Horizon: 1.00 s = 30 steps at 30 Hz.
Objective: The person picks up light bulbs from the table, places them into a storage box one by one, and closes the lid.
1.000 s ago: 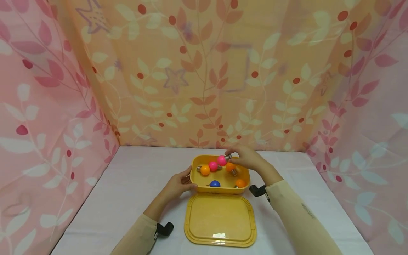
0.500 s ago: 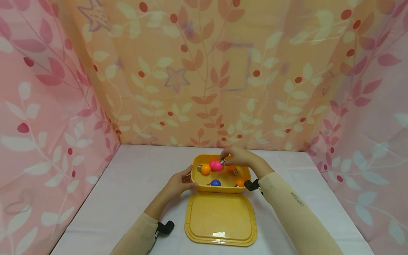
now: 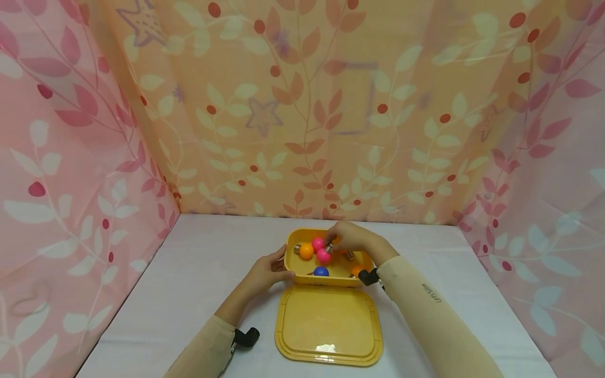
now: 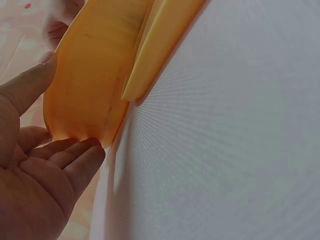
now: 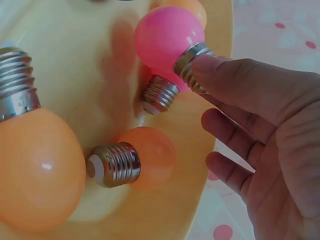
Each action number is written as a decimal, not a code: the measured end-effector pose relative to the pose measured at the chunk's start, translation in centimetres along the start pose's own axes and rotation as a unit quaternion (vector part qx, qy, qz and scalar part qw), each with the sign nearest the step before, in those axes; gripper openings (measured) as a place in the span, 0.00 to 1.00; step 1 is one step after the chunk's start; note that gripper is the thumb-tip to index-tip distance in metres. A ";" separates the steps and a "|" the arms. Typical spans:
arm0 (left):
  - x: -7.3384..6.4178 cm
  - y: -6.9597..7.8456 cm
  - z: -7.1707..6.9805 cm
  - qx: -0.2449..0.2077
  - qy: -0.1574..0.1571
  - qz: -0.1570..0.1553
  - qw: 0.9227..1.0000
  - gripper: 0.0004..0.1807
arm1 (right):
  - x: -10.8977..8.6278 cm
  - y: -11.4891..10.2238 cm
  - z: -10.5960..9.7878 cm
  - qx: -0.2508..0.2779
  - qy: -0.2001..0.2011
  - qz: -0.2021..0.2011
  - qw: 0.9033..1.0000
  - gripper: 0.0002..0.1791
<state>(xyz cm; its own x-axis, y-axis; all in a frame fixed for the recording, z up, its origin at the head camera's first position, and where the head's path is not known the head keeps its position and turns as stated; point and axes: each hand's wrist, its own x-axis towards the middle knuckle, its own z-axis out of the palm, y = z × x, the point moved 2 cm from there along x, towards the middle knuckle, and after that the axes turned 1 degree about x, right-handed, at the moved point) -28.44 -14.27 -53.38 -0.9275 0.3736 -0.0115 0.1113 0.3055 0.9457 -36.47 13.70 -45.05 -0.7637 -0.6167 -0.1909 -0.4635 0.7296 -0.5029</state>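
Observation:
A yellow plastic box (image 3: 331, 282) holds several coloured light bulbs with metal screw bases. My right hand (image 3: 351, 237) is over its far right part and pinches a pink bulb (image 5: 169, 37) by its screw base between thumb and forefinger. Another pink bulb (image 3: 318, 243) lies just behind the held one, with an orange bulb (image 3: 306, 251) to the left. The right wrist view also shows two orange bulbs, one close (image 5: 37, 170) and one smaller (image 5: 150, 157). Near the front wall is a blue bulb (image 3: 321, 271). My left hand (image 3: 264, 273) holds the box's left end, thumb by the front corner.
The yellow lid (image 3: 328, 325) lies flat on the white tabletop (image 3: 198, 273), directly in front of the box. Patterned cloth walls (image 3: 302, 131) close off the back and both sides. A black camera mount (image 3: 247, 337) sits on the left wrist.
My right hand has lowered the pink bulb into the box and brought it slightly left and forward, in front of the other pink bulb. The left hand stays on the box.

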 end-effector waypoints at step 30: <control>0.0 0.0 0.0 0.013 0.001 -0.012 1.000 0.50 | -1.7 -0.7 -0.8 -0.007 0.020 -0.022 1.000 0.16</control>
<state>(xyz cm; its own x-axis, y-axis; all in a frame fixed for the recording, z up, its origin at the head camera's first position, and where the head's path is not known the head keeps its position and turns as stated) -28.41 -14.26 -53.35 -0.9304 0.3651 -0.0333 0.0987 0.3369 0.9364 -35.20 14.53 -43.68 -0.7603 -0.6355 -0.1344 -0.5029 0.7068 -0.4975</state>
